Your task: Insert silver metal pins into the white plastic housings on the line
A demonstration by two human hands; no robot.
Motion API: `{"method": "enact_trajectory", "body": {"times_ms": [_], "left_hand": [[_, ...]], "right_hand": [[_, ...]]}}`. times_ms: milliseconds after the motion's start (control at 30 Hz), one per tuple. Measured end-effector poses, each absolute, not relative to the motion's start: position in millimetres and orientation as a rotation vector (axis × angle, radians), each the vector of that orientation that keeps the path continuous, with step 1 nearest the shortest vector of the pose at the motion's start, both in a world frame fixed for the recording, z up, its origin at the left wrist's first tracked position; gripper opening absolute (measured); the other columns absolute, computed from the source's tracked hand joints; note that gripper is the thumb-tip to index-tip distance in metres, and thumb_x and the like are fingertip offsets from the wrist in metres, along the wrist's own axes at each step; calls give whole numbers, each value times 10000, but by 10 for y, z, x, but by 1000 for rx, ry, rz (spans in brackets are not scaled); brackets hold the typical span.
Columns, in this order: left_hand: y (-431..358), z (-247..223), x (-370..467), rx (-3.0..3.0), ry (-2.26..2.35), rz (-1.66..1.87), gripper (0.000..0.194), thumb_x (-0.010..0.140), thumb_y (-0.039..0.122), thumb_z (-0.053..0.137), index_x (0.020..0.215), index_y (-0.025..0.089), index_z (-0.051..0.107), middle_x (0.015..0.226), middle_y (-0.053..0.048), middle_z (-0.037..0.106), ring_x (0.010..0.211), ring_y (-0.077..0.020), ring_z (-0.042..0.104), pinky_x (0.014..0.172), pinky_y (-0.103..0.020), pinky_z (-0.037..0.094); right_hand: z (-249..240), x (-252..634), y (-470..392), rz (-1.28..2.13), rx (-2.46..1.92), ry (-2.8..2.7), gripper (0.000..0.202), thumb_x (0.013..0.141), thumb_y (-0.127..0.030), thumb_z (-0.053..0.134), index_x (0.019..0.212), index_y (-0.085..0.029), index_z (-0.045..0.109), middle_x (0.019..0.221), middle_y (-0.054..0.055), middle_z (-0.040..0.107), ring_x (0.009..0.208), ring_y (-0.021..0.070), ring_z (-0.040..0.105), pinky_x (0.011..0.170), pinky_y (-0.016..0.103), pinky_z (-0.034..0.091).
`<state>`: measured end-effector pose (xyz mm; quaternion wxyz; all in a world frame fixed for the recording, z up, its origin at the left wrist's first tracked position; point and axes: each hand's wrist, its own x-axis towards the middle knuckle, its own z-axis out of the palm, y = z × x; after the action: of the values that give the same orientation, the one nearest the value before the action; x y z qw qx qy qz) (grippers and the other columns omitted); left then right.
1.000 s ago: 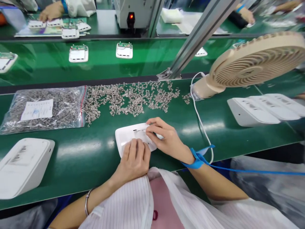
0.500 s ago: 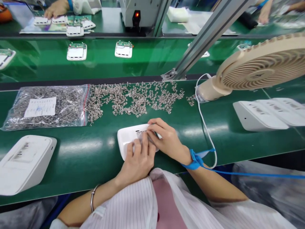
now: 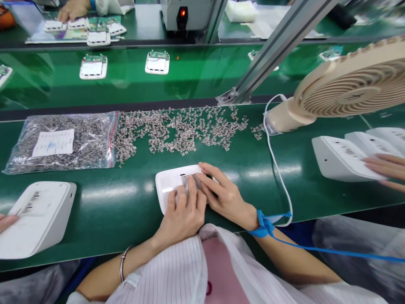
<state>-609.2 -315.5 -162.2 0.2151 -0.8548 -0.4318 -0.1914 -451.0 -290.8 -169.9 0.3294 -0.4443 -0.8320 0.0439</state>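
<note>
In front of me on the green bench lies a white plastic housing (image 3: 163, 184) with rounded corners and a recess in its upper face. My left hand (image 3: 186, 207) rests on it from the near side, fingertips bent down onto the recess and holding the housing. My right hand (image 3: 223, 188) is at its right side, with fingers closed together over the recess edge. Whatever is between those right fingertips is hidden. Beyond the hands spreads a layer of small metal clips (image 3: 182, 131). A clear zip bag (image 3: 88, 145) full of similar clips lies to their left.
A white housing (image 3: 52, 223) at left is touched by another person's fingers (image 3: 6, 222). Several more stand at right (image 3: 340, 158), where another hand (image 3: 387, 169) reaches in. A beige fan (image 3: 351, 90), its white cable (image 3: 275, 156) and a metal post (image 3: 268, 55) stand beyond.
Other people's hands have appeared at the left and right housings. Housings on the far green strip have shifted left. My hands stay on the housing, the right one slightly lower.
</note>
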Motion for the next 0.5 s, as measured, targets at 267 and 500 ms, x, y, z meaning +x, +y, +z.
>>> {"method": "enact_trajectory", "body": {"times_ms": [267,500], "left_hand": [[-3157,-1615,-6091,-2356,-1194,-493,297,831,288,496,1059,155,632,1178,-78,628,872,-212,577,756,-349,405],[-3159,-1638,-6076,-2359,-1205,-523,205,809,271,530,947,158,632,1136,-98,642,868,-220,579,763,-350,382]], "right_hand": [[-1574,-4508,-2896,2,-1160,-2367,277,874,-113,416,1130,-126,523,1156,220,532,1099,283,542,791,427,553],[-1413,-4398,-2806,33,-1301,-2149,314,876,-156,451,1174,-217,527,1147,137,547,1051,229,576,854,396,525]]}}
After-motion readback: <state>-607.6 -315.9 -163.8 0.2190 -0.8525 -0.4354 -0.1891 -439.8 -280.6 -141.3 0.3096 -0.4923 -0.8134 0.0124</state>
